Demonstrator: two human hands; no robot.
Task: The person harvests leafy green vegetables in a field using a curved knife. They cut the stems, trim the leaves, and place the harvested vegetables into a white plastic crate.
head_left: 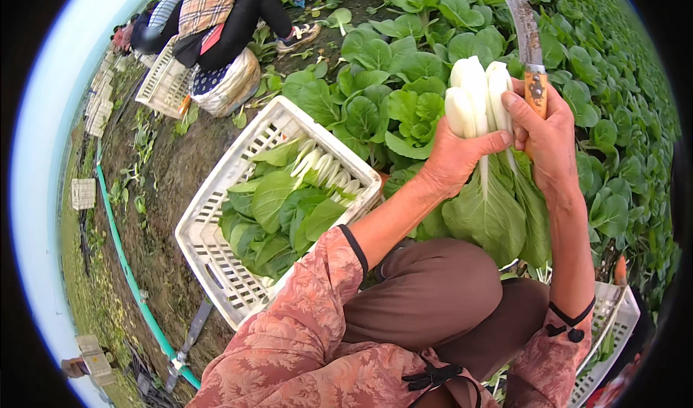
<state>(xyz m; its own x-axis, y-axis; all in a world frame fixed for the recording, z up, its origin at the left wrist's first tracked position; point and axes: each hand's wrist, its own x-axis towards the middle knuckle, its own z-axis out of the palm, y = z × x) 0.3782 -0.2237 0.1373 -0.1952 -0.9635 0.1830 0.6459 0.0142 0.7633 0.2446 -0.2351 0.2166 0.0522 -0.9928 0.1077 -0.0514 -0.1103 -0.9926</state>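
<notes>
Between my two hands is a small bunch of bok choy point(469, 94), white stem ends up and green leaves hanging down over my knee. My left hand point(455, 155) wraps round the stems from the left. With its thumb, my right hand point(538, 130) presses the rightmost stem, and it also grips the wooden handle of a sickle point(535, 94). The curved, rust-stained blade points up and away from me. To the left of my left arm stands a white plastic crate point(216, 213), with cut bok choy point(281, 209) lying in it, stems toward the far right side.
Growing bok choy point(426, 68) fills the ground ahead and to the right. At upper left a person point(224, 11) sits beside another white crate point(163, 83). A green hose point(123, 249) runs along the left. Another crate point(624, 321) stands at lower right, near my right elbow.
</notes>
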